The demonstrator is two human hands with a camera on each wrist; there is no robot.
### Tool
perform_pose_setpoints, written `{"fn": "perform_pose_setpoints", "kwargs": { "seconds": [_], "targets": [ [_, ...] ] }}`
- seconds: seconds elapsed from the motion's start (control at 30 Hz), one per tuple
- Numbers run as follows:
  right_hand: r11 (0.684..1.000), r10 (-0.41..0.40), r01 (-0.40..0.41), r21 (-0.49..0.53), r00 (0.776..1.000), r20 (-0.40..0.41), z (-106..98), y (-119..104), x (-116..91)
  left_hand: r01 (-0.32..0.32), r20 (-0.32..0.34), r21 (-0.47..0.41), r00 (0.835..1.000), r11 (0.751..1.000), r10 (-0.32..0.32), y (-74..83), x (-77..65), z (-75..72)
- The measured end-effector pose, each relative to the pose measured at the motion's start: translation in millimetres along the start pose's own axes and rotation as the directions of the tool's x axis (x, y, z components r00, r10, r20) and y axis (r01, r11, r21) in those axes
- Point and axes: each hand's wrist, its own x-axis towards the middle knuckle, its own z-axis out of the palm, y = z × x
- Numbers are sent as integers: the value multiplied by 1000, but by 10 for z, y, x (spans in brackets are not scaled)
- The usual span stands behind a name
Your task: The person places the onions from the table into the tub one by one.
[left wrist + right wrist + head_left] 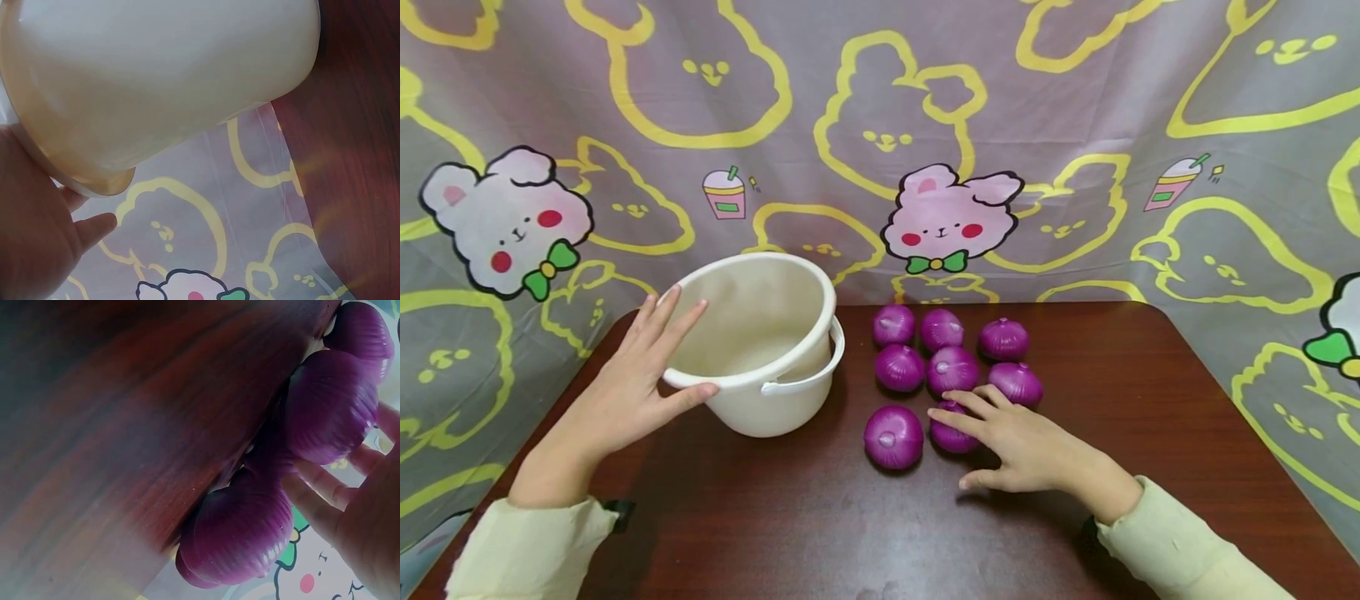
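Note:
A cream-coloured bucket (775,404) stands on the left of the table, its mouth tipped towards the head view. My left hand (643,379) rests at its left rim, fingers fairly straight and spread, thumb along the front of the rim. The left wrist view has the bucket's side (169,81) filling the upper part, with the left hand (37,219) at the rim. Several purple onions (952,371) are grouped right of the bucket. Over the nearest right onion (951,433) reaches my right hand (1022,442), its fingertips at the onion's top and its thumb apart from it.
Beside the covered onion lies another front onion (893,437). The bucket's white handle (808,379) hangs down on its right side. A dark brown wooden table (820,533) carries everything, and a patterned cloth (1060,100) with cartoon rabbits hangs behind it.

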Motion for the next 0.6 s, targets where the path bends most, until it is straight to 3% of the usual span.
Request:
{"fn": "perform_pose_setpoints", "kwargs": {
  "seconds": [0.6],
  "targets": [
    [994, 50, -60, 94, 994, 99, 21, 11, 116, 42, 20, 16, 999, 999, -42, 2, 3, -9]
  ]
}}
